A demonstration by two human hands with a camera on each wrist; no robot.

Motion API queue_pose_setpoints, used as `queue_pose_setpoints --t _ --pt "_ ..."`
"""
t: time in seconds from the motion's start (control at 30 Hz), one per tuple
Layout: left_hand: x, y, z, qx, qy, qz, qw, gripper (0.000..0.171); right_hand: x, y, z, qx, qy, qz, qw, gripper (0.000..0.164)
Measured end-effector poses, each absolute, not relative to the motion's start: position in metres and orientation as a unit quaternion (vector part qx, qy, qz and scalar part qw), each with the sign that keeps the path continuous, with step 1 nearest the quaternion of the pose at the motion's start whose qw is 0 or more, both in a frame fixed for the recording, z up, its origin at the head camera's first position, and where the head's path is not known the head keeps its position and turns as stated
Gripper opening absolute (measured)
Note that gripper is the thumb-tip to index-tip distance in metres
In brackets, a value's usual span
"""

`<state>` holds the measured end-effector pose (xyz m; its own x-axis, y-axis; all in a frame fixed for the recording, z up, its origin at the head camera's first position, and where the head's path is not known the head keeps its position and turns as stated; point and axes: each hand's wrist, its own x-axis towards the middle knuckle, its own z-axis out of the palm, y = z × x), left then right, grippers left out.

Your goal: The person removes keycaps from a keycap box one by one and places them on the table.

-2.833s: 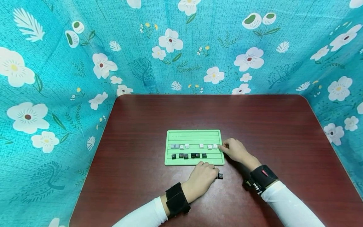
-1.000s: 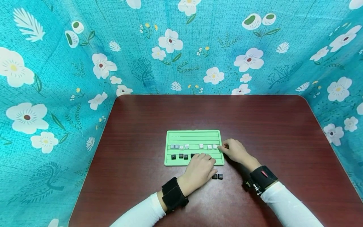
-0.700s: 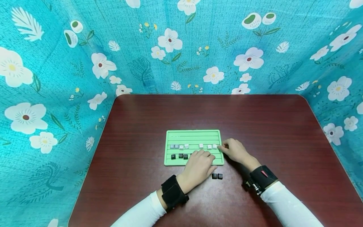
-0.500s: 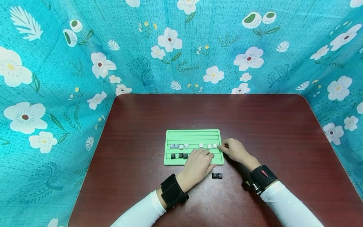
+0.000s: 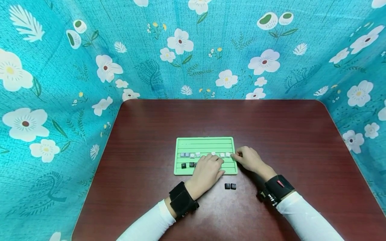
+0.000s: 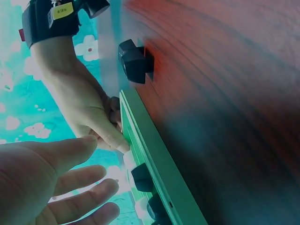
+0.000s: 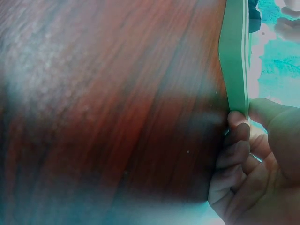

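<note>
My left hand reaches over the lower part of a green grooved board. In the left wrist view its fingers are spread loosely with nothing between them, beside a black keycap on the board. My right hand pinches the board's right edge, thumb on top and fingers along the side, as the right wrist view shows. White and greyish keycaps stand in a row on the board. Below them is a row of black keycaps, partly hidden by my left hand.
Two loose black keycaps lie side by side on the dark red-brown table, nearer me than the board. A blue flowered cloth hangs behind and beside the table.
My left hand has moved from beside the loose black keycaps up over the board, then slightly left, uncovering both loose keycaps. The right hand keeps its place at the board's edge.
</note>
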<state>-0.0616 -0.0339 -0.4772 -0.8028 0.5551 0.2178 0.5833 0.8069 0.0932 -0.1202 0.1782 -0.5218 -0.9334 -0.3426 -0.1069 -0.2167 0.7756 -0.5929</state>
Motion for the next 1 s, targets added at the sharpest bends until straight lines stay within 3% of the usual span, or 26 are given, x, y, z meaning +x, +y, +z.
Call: queue_pose_setpoints --t 1.0 --pt "-0.071 -0.042 -0.492 -0.285 -0.952 -0.078 0.082 0.019 -0.119 0.178 -0.521 -0.152 0.935 -0.304 0.101 0.037"
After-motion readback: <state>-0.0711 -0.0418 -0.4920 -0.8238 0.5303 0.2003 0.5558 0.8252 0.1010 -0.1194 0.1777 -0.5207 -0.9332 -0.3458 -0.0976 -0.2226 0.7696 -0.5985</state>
